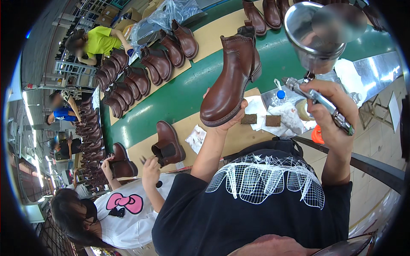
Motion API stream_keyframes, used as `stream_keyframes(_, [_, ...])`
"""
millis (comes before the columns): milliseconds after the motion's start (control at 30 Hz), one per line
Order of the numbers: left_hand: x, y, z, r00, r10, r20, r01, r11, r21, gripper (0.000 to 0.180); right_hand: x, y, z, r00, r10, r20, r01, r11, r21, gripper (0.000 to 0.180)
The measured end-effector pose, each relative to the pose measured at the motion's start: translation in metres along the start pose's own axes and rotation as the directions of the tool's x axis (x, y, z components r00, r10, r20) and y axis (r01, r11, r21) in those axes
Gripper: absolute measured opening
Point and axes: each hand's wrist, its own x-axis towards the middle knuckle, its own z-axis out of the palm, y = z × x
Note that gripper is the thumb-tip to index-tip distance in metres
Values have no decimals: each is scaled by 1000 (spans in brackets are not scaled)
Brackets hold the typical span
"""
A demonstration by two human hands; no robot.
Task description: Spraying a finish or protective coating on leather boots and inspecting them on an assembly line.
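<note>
Right hand is wrapped around a spray gun, its bright metal cup standing above the grip; whether the trigger is pressed I cannot tell. Its nozzle end points leftward, toward the brown ankle boot, with a clear gap between the two. Left hand is the nearer one to that boot, and in fact bears it from below, with fingers curled at the sole's edges (much of the palm is hidden under the leather).

So the boot lies to the left of the gun, held up over the table. Its long axis slants: toe low and to the left, shaft opening high and to the right, heel turned toward the gun.

Beyond and below the raised boot, two brown pads and a bottle with a blue cap sit among stained white cloths. Leftward along the cardboard stands another brown boot, near a co-worker in a white shirt. Across the green table, rows of similar boots stretch toward a person in yellow-green.
</note>
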Motion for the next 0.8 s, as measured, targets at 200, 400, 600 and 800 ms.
stream_keyframes(200, [0, 3, 10, 1000, 28, 10, -28, 1000, 11, 80, -17, 16, 0, 983, 71, 168, -39, 981, -188, 30])
stream_keyframes(400, [8, -8, 40, 997, 81, -9, -77, 974, 215, 84, -9, 7, 3, 994, 107, 3, -107, 994, 15, 32])
stream_keyframes(600, [3, -19, 27, 902, 358, -242, -155, 790, 593, 88, -3, 5, 4, 999, 28, -27, -29, 997, -66, 28])
stream_keyframes(800, [-7, -13, 14, 874, 405, -268, -108, 701, 704, 79, -10, 8, 6, 996, 70, -54, -70, 997, -10, 24])
